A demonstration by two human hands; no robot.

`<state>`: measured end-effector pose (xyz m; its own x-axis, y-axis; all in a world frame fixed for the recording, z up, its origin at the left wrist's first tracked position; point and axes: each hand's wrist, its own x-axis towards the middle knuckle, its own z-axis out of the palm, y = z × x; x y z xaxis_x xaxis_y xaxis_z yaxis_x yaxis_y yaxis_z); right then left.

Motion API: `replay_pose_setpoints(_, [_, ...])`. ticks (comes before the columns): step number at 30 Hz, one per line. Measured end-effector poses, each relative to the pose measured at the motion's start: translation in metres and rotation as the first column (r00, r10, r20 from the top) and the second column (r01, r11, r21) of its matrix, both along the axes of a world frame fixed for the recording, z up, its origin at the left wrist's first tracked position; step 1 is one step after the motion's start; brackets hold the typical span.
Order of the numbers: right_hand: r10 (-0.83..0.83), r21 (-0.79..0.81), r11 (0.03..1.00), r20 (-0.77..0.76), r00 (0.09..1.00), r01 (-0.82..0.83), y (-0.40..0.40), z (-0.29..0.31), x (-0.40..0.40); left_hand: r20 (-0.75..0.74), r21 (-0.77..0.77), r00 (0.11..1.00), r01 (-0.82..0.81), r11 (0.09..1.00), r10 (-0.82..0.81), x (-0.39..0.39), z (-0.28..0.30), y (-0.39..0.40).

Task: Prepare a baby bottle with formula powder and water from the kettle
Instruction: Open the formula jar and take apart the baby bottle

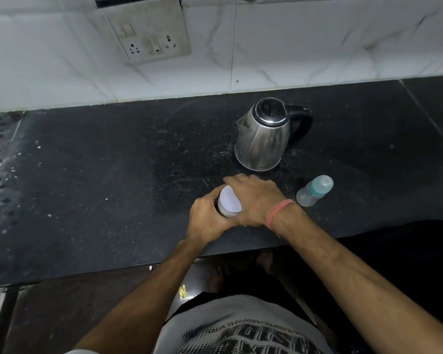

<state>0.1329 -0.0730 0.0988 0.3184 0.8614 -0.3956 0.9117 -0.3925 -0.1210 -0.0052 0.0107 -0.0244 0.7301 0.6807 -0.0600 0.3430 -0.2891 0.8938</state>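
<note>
While left hand (209, 215) grips jar (228, 204), right hand (253, 198) clasps its lid; bottle (313, 191) capped, kettle (264, 135) closed.

Black stone countertop (100, 175), scuffed and flecked with white specks. Standing on it: stainless electric kettle (262, 139) toward the rear; capped baby bottle (313, 191) to its front right; white-lidded jar (228, 204) near the front edge.

Both hands (241, 205) on jar (229, 204) (kettle (262, 135) behind)
</note>
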Motion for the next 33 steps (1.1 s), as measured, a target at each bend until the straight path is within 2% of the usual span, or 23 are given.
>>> replay_pose_setpoints(3, [-0.117, -0.026, 0.992, 0.181, 0.976, 0.124, 0.005, 0.003, -0.01, -0.008, 0.019, 1.0, 0.022, 1.0, -0.022, 0.0, 0.002, -0.001])
replay_pose_setpoints(8, [0.119, 0.035, 0.99, 0.261, 0.958, -0.133, 0.008, 0.008, -0.015, 0.015, 0.016, 1.0, 0.013, 1.0, -0.013, 0.0, 0.0, 0.0])
replay_pose_setpoints(11, [0.207, 0.041, 0.972, 0.306, 0.929, -0.23, 0.006, 0.001, -0.019, 0.035, -0.014, 0.999, 0.005, 1.0, -0.004, 0.0, 0.0, -0.003])
replay_pose_setpoints(14, [0.203, 0.032, 0.976, 0.229, 0.952, -0.215, 0.002, -0.001, -0.012, 0.03, -0.032, 1.0, -0.008, 0.999, 0.008, -0.001, -0.002, -0.004])
replay_pose_setpoints(16, [0.11, 0.011, 0.994, 0.122, 0.986, -0.112, 0.001, 0.004, -0.007, 0.028, -0.028, 1.0, -0.009, 1.0, 0.01, -0.001, -0.002, -0.004])
replay_pose_setpoints(17, [0.059, 0.003, 0.998, 0.114, 0.992, -0.06, 0.002, 0.005, -0.006, 0.028, -0.027, 1.0, -0.008, 1.0, 0.009, -0.001, -0.002, -0.004])
replay_pose_setpoints(19, [0.02, 0.014, 1.0, 0.21, 0.977, -0.024, 0.007, 0.004, -0.007, 0.016, -0.016, 1.0, -0.001, 1.0, 0.001, -0.001, 0.0, -0.004])
replay_pose_setpoints(22, [0.106, 0.036, 0.992, 0.271, 0.957, -0.12, 0.011, 0.001, -0.015, 0.003, 0.006, 1.0, 0.004, 1.0, -0.004, -0.001, 0.0, -0.003])
replay_pose_setpoints(25, [0.242, 0.1, 0.958, 0.219, 0.945, -0.268, 0.008, 0.003, -0.007, -0.017, 0.003, 1.0, 0.006, 1.0, -0.006, -0.001, 0.002, -0.002])
replay_pose_setpoints(29, [0.419, 0.211, 0.867, 0.184, 0.889, -0.452, 0.002, 0.007, 0.01, -0.032, 0.017, 0.999, 0.01, 1.0, -0.01, -0.003, 0.006, -0.002])
replay_pose_setpoints(31, [0.35, 0.31, 0.875, 0.125, 0.929, -0.371, 0.0, 0.012, 0.022, -0.006, 0.028, 1.0, 0.016, 0.999, -0.016, -0.003, 0.008, -0.002])
replay_pose_setpoints(33, [0.185, 0.412, 0.895, 0.003, 0.983, -0.17, -0.004, 0.012, 0.037, 0.02, 0.05, 1.0, 0.016, 0.999, -0.017, -0.003, 0.012, -0.003])
